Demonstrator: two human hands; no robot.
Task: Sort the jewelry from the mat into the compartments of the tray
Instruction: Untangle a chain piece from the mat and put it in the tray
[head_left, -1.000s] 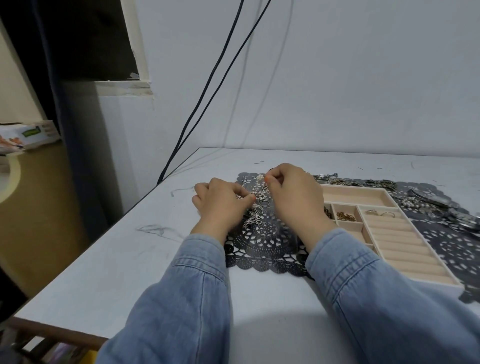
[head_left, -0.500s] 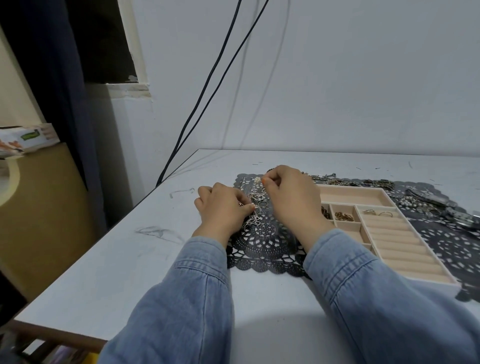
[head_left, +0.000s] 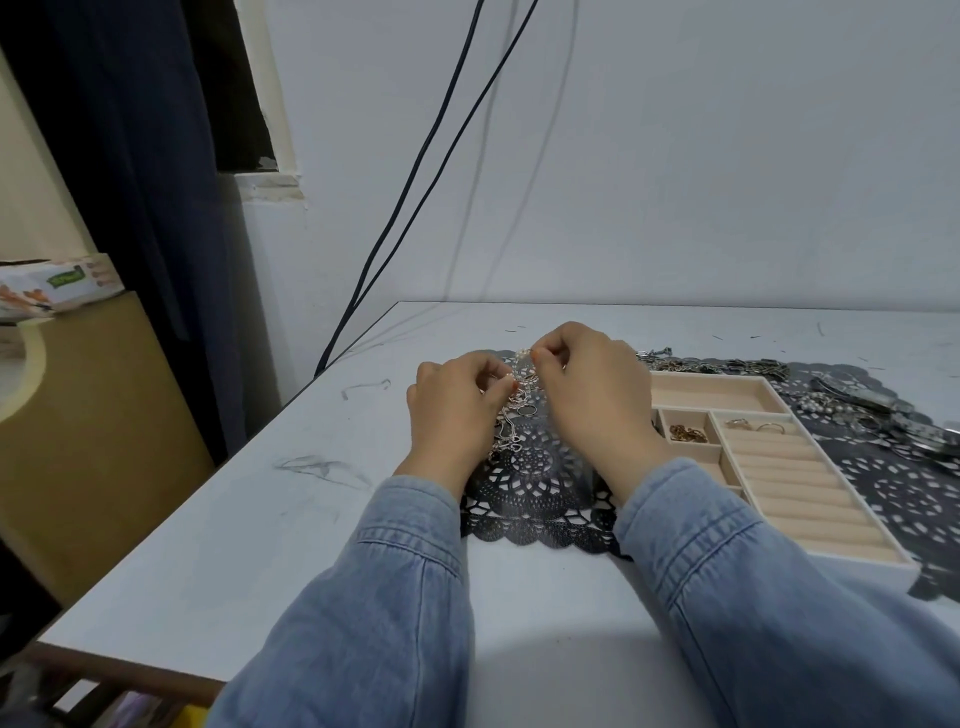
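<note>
A tangle of silver chains (head_left: 515, 410) lies at the left end of the black lace mat (head_left: 535, 483). My left hand (head_left: 453, 415) pinches the tangle from the left. My right hand (head_left: 592, 395) pinches its upper end from the right, with a small pearl piece at the fingertips. The beige tray (head_left: 821, 545) sits on the mat just right of my right hand. One small compartment holds gold chain pieces (head_left: 687, 433), and rings (head_left: 753, 426) sit at the top of the ring rolls. More jewelry (head_left: 852, 410) is heaped on the mat behind and right of the tray.
The white table (head_left: 291, 519) ends in an edge at the left and near side. Black cables (head_left: 415, 192) hang down the wall behind the table's left corner. A brown cabinet (head_left: 93, 415) with a box on it stands left of the table.
Both hands stay pinched on the chain tangle and have shifted slightly, the left fingers working closer to the right hand. The head camera has drifted a little.
</note>
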